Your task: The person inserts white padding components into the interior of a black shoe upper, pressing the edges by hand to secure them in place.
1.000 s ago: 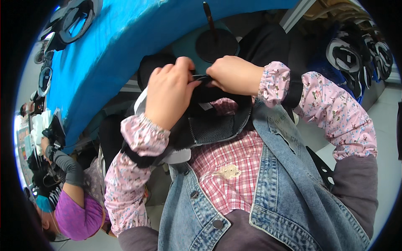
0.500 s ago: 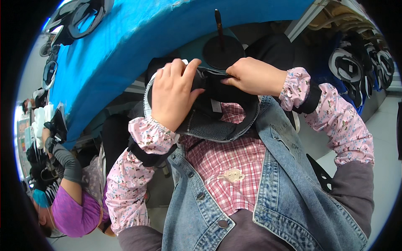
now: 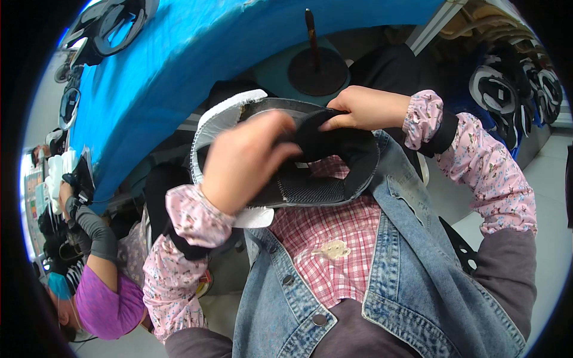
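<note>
A black and grey shoe upper (image 3: pixel 313 190) with mesh lining and white stitched edges lies opened out in front of my chest. My right hand (image 3: pixel 370 108) pinches its black top rim between thumb and fingers. Over the upper's left part, my left hand (image 3: pixel 242 158) is blurred by motion. Its thumb and forefinger stand apart, with nothing visible between them. The hand hides part of the lining behind it. A small white label (image 3: pixel 302 165) shows inside the upper.
Beyond the upper, a dark rod (image 3: pixel 312 42) stands on a round black base (image 3: pixel 318 74). A blue-covered table (image 3: pixel 179 65) curves along the far left, bearing another shoe upper (image 3: pixel 122 30). More uppers (image 3: pixel 495 89) hang at the right. A co-worker in purple (image 3: pixel 110 301) sits at the left.
My left hand has let go of the upper's edge and moved slightly left and down. The upper has spread wider, showing its white edges. My right hand keeps its hold.
</note>
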A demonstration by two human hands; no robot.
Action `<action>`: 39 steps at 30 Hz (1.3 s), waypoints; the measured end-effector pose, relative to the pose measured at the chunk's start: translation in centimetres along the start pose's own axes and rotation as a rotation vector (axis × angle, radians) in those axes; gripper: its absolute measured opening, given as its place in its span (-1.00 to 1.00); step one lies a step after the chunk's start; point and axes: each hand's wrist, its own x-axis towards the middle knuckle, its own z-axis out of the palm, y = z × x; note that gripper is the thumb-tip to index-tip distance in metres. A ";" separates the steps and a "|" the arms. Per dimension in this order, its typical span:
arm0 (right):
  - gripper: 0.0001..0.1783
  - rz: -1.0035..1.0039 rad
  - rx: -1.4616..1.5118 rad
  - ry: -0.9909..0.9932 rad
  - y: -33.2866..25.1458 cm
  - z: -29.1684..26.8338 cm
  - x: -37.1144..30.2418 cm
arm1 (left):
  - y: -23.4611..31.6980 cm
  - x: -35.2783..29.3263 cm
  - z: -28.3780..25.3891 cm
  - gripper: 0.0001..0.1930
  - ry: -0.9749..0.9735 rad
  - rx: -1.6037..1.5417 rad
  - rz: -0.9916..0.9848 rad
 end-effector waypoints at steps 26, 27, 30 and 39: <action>-0.43 -0.104 -0.565 0.140 -4.6 -1.7 -0.2 | -2.9 2.5 -1.7 -0.64 0.194 0.274 0.022; -0.44 -0.152 -0.582 0.180 -4.0 -1.6 -0.3 | -2.5 2.5 -2.5 -0.58 0.229 0.206 -0.017; -0.46 -0.207 -0.620 0.229 -3.2 -1.6 -1.0 | -3.3 0.7 -6.1 -0.49 0.028 0.220 -0.122; -0.48 -0.161 -0.584 0.342 -3.7 -3.6 -1.0 | -5.0 -0.2 -8.9 -0.79 0.149 0.174 -0.364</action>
